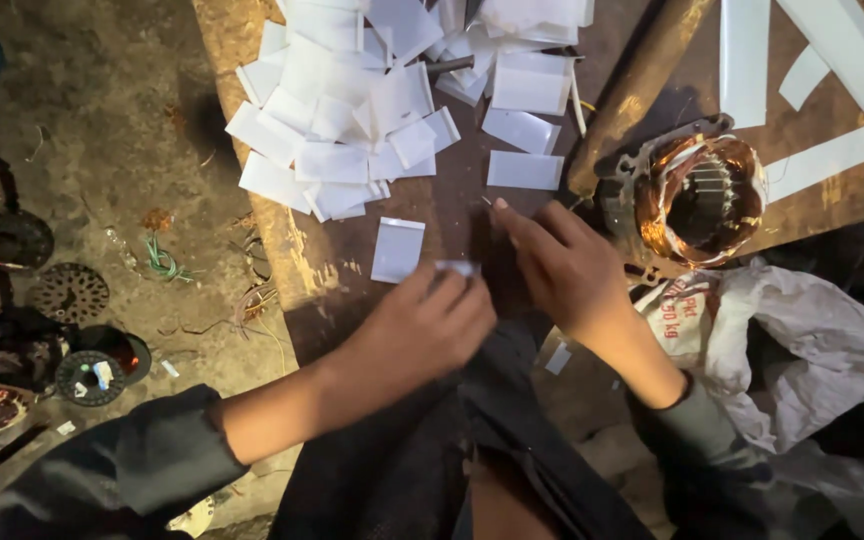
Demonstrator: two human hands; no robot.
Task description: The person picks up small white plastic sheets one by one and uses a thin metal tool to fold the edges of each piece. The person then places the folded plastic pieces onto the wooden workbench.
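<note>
Where hands [497,295] meet, white slip [457,268] half hidden, grip unclear.

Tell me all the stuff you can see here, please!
Paper slips: a big heap, too many to count, white, top middle of the wooden board.
Single folded slip: one, white, alone on the board, just beyond the left hand.
Long paper strips: several, white, top right.
Motor stator: one, copper windings in a grey metal frame, right of the board.
Sack: one, white, crumpled, lower right.
Round motor parts: several, dark, on the ground at far left.
Wire scrap: one tangle, green, on the ground.
Left hand: fingers pinch a small white slip.
Right hand: fingers stretched over the board beside that slip, holding nothing that can be seen.
</note>
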